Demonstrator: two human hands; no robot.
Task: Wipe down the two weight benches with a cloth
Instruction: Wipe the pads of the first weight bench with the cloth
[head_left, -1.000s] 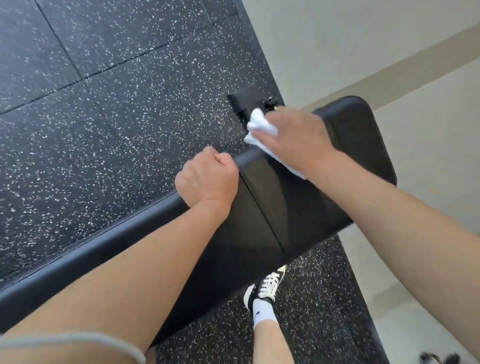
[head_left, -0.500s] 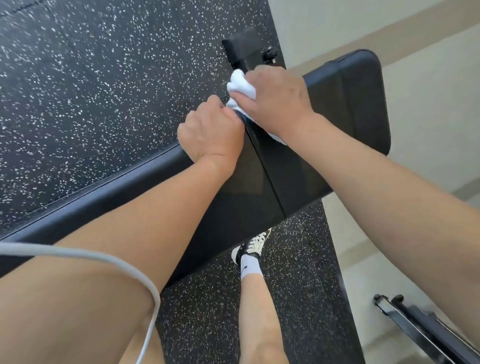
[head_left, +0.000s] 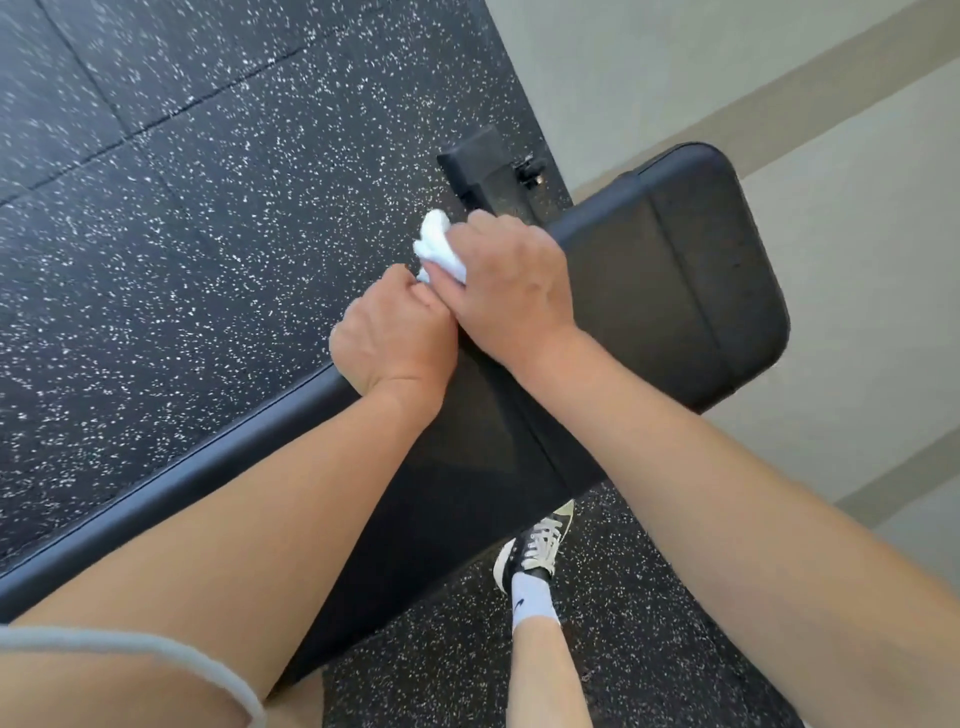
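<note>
A black padded weight bench (head_left: 670, 291) runs from lower left to upper right across the head view. My right hand (head_left: 511, 291) grips a bunched white cloth (head_left: 435, 247) against the bench's far edge, near the seam between the two pads. My left hand (head_left: 395, 338) is curled in a fist on that same far edge, right beside the right hand and touching it; I cannot see anything held in it. Only one bench is in view.
Black rubber flooring with white flecks (head_left: 208, 234) lies beyond the bench. The bench's black foot bracket (head_left: 488, 166) sticks out near a pale wall (head_left: 727, 78) at the right. My foot in a black sneaker and white sock (head_left: 535, 551) stands under the bench.
The right hand with the cloth slid along the bench's far edge toward the left hand, and the two hands now touch. The camera shifted.
</note>
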